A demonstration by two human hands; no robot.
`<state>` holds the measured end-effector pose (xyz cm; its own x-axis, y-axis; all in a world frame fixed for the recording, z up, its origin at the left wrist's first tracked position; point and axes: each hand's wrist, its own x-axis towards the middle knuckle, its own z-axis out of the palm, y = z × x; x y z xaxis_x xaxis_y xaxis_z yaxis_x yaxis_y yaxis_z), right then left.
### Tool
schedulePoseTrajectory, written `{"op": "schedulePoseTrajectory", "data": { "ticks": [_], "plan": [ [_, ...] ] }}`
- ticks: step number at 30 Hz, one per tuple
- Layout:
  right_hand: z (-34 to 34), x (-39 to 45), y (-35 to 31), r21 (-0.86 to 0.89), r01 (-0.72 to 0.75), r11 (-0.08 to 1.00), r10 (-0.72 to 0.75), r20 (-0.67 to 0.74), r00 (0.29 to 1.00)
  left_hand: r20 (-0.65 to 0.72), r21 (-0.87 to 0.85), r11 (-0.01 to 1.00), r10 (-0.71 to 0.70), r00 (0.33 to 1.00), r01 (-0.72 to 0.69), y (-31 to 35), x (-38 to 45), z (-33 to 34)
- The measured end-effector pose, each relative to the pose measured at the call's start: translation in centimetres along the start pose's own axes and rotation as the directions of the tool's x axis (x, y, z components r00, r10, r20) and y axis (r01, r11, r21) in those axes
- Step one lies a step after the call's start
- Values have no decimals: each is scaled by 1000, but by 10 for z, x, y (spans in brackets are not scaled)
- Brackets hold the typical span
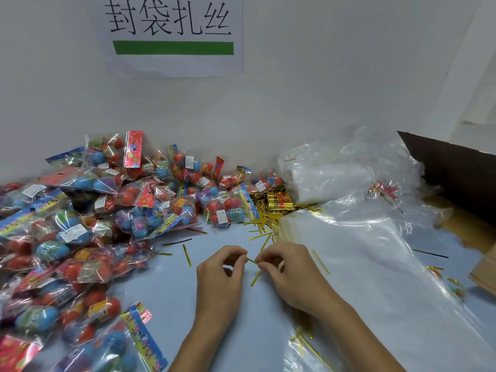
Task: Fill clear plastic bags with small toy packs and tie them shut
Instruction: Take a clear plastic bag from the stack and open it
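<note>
White wall (322,76), paper sign (174,36), pale blue table (166,291), cardboard box (456,167)

Toy packs (80,224): clear pouches of red, blue, purple eggs with bright header cards, heaped in a loose pile across left of counter, some overlapping, some tilted. Clear bags (357,253): flat, empty, stacked at right; more crumpled plastic behind. Gold ties (261,220): thin strips scattered mid-counter beside the packs, a banded bundle (279,201) behind them. One tie (252,261) pinched between both hands, another hanging just below.
</note>
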<state>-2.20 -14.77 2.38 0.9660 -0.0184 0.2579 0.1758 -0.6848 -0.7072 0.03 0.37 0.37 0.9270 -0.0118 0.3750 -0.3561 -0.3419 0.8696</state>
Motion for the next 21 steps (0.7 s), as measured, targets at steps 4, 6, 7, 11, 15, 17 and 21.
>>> {"op": "schedulePoseTrajectory", "data": {
  "ticks": [4, 6, 7, 11, 15, 17, 21],
  "plan": [
    [-7, 0, 2, -223, -137, 965, 114, -113, 987, -110, -65, 994, -94, 989, 87, -2, 1, -1],
    [-15, -2, 5, -385, -262, 885, 202, -189, 961, -140, -97, 987, -145, 979, 132, -3, 1, -1],
    [-19, -2, 7, -433, -317, 844, 250, -207, 946, -143, -96, 985, -155, 977, 143, -3, 1, -1],
    [-24, -4, 9, -462, -416, 783, 368, -195, 909, -86, -39, 993, -116, 990, 113, -3, 0, 2],
    [-22, -4, 11, -415, -435, 799, 350, -267, 898, 13, 14, 998, -59, 998, 59, 0, -1, 4],
    [-23, -3, 12, -381, -446, 810, 344, -306, 888, 27, 16, 999, -48, 998, 48, 0, -2, 4],
    [-22, -2, 13, -329, -417, 848, 288, -374, 881, 37, 27, 999, -45, 998, 44, 0, -2, 3]
  ]
}}
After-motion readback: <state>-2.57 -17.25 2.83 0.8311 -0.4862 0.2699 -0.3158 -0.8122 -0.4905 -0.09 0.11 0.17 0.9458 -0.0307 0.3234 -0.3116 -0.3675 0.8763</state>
